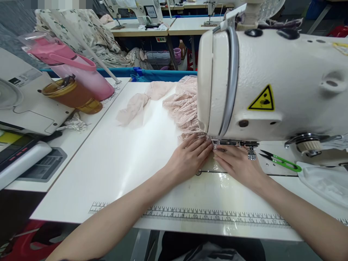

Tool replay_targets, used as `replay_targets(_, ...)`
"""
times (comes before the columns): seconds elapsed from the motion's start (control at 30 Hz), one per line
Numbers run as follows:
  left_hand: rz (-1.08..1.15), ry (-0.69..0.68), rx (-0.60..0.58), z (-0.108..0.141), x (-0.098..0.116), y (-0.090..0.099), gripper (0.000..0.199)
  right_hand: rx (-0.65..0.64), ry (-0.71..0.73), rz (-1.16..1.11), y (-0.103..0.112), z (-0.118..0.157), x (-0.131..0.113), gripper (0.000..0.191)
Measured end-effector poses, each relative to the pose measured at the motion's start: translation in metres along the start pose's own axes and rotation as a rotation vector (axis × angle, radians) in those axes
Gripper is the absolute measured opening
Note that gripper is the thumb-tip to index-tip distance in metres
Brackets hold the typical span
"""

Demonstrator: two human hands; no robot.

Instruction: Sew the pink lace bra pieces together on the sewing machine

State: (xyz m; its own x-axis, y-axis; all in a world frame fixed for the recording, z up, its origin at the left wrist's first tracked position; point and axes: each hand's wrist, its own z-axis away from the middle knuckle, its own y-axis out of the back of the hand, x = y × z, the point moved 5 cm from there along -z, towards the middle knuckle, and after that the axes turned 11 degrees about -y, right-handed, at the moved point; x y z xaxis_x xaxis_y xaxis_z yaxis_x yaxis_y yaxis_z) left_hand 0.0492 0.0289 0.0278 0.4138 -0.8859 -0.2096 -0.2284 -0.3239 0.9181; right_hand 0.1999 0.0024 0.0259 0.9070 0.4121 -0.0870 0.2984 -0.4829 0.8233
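The white worktop [108,163] was glossy and ran wide to the left, with a printed ruler strip [212,216] along its near edge. A cream sewing machine [272,83] filled the upper right, bearing a yellow warning sticker [262,99]. Behind it lay more sewing tables [174,25] and a heap of patterned cloth [89,32] in the workroom.

Pale pink lace fabric [182,105] lay on the worktop left of the machine head, bunched and trailing back toward the far edge; its near end ran under the presser foot [217,144]. The left hand [190,156] lay flat on the lace just beside the foot, fingers [199,143] stretched out and pressing, not clenched. The right hand [236,163] rested opposite, its fingers [220,150] also laid flat toward the foot; whether they pinched the lace's edge could not be told. The two hands nearly touched at the needle.

Green thread snips [282,162] lay on the machine bed right of the hands. At the far left stood a pink bottle [78,70] and an amber cup [72,96], near the worktop's left edge. Between that edge and the left forearm the surface lay bare.
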Motion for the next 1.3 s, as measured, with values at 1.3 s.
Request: replay_targets(1.3,0.058,0.069,-0.059,0.001,-0.004,-0.004,0.042,-0.108,-0.150,0.045,-0.016,0.000,0.027,0.026)
